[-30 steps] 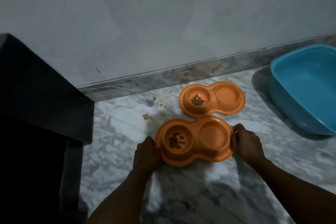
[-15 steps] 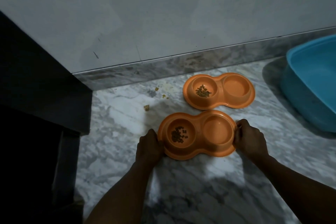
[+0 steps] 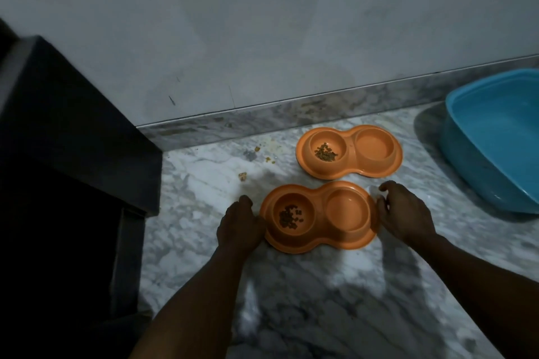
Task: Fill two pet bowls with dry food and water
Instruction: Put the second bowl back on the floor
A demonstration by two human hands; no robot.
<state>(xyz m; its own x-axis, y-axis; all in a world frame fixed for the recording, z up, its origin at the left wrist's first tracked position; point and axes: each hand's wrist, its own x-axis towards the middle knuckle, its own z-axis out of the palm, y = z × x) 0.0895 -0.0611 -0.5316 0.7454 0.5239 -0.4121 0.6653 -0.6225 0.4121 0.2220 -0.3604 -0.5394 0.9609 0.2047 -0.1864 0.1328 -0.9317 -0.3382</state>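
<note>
Floor [image 3: 291, 285] of gray and white marble fills the lower part of the view. At its back edge a low marble strip [image 3: 320, 114] runs along the foot of a plain gray wall [image 3: 262, 23]. The room is dim. A big dark piece of furniture [image 3: 73, 140] stands on the left edge of the floor, up against the wall. A blue plastic tub [image 3: 466, 172] sits at the right edge, partly out of view.

Two orange pet bowls lie on the floor, each with two round cups side by side. The far bowl [image 3: 350, 151] is near the back edge, close to the marble strip. The near bowl [image 3: 319, 218] lies just in front of it, a bit more to the left, and the two are apart. The left cup of each holds a small heap of brown dry food: one heap in the near bowl [image 3: 290, 216], one in the far bowl [image 3: 325, 152]. The right cups show only orange, and I cannot tell if there is water in them.

A few crumbs [image 3: 242, 175] lie on the floor to the left of the bowls.

The left hand [image 3: 239, 224] is pressed to the left end of the near bowl. Its fingers bend down out of sight, so I cannot tell if they grip. The right hand [image 3: 405, 213] is at the right end, its fingers loose and bent, holding nothing, the thumb at the rim.
</note>
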